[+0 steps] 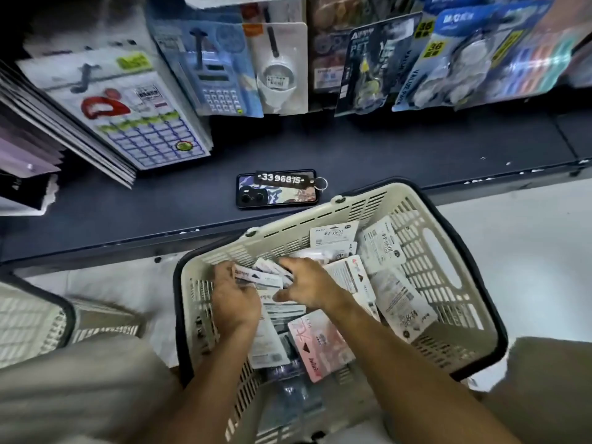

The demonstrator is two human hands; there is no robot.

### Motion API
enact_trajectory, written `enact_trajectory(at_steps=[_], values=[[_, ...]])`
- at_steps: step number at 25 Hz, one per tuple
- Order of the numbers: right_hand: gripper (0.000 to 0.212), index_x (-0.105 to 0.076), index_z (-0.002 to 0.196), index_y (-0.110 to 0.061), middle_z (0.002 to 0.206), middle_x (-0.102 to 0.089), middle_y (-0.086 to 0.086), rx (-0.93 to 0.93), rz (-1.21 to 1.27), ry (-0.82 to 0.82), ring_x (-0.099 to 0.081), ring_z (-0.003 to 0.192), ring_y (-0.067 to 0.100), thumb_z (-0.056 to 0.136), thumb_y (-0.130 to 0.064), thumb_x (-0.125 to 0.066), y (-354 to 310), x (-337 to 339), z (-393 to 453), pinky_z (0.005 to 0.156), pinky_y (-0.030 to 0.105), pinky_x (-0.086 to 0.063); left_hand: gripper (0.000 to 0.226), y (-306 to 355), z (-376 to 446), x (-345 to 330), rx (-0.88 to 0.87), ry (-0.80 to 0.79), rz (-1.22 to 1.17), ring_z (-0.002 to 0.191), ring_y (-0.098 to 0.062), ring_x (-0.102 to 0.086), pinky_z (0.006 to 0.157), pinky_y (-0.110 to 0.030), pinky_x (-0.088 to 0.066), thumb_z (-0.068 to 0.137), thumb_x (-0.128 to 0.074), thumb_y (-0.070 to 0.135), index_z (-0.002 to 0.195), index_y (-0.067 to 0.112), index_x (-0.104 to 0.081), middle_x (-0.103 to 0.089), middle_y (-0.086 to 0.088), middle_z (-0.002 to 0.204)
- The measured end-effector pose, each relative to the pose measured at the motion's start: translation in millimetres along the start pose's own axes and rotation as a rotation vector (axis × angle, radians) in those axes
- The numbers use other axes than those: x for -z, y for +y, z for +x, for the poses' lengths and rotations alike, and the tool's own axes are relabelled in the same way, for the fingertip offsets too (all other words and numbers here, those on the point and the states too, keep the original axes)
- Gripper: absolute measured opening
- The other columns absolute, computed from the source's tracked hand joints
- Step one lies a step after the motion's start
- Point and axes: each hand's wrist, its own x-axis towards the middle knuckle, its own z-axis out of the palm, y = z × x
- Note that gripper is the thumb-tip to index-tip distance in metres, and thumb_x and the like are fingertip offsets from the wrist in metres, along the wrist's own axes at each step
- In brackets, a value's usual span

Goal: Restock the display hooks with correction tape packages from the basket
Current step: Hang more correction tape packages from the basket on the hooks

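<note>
Dark shelving [416, 149] runs across the upper half of the view, with carded stationery hanging over it: calculator packs [208, 75], a stack of notebooks [121, 110] leaning at the left, and blue value packs [464, 56] at the right. On the shelf lies a phone [277, 191] face down with a numbered tag [281, 178] resting across it. Below, on the pale floor, sits the cream basket [448, 261], its bottom littered with correction tape packages [397, 283] lying flat at all angles. Both arms reach down into it. The left hand [235, 299] has its fingers curled around a small stack of packages [259, 275], and the right hand [307, 286] pinches the same stack from the other side, thumb beneath and fingers over the top. That stack lies roughly level, its long axis running left to right across the basket; motion blur hides which end carries the hang holes. The likely trouble is a loose fan: the cards are slick and unevenly squared, so lifting them before they are aligned could let some slide out, or bring them to the display hooks with holes out of line.
</note>
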Motion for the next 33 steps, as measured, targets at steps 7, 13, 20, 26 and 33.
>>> enact_trajectory(at_steps=[7,13,20,26,33], values=[[0.019,-0.071,0.106,-0.01,0.104,-0.074,0.014,0.116,-0.534,0.027,-0.072,0.095,0.032,0.09,-0.014,-0.061,-60,-48,-4,0.083,0.037,-0.055,0.027,-1,12,20,0.043,0.081,-0.051,0.09,-0.033,-0.065,0.074,-0.027,-0.04,0.091,-0.052,-0.004,0.107,0.007,-0.071,-0.073,-0.018,0.103],[0.02,-0.066,0.112,-0.012,0.106,-0.072,0.013,-0.064,-0.477,0.286,-0.068,0.098,0.032,0.097,-0.02,-0.056,-24,24,-30,0.086,0.036,-0.052,0.03,4,-17,17,-0.254,-0.07,0.019,0.102,-0.023,-0.064,0.086,-0.04,-0.057,0.093,-0.064,0.015,0.122,0.02,-0.063,-0.067,-0.004,0.123],[0.015,-0.064,0.067,-0.008,0.073,-0.069,0.009,-0.431,0.11,0.608,-0.07,0.08,0.033,0.081,-0.011,-0.067,-29,117,-85,0.069,0.034,-0.053,0.118,54,-115,10,-0.977,-0.225,0.537,0.137,-0.032,-0.05,0.119,-0.051,-0.025,0.059,-0.08,0.071,0.154,0.024,-0.028,-0.049,-0.007,0.152],[0.012,-0.058,0.083,-0.004,0.053,-0.066,0.009,-0.477,0.626,0.528,-0.065,0.045,0.023,0.082,0.003,-0.067,-63,179,-144,0.045,0.032,-0.052,0.126,104,-129,44,-1.11,0.114,0.418,0.114,-0.036,-0.064,0.098,-0.057,-0.049,0.046,-0.092,0.061,0.151,0.025,-0.032,-0.063,-0.012,0.131],[0.02,-0.066,0.072,-0.007,0.06,-0.068,0.009,-0.374,0.8,0.377,-0.067,0.048,0.017,0.086,0.003,-0.055,-97,202,-186,0.041,0.024,-0.051,0.117,137,-145,68,-1.043,0.138,0.411,0.085,-0.028,-0.065,0.079,-0.044,-0.051,0.05,-0.089,0.052,0.149,0.031,-0.03,-0.067,-0.008,0.11]])
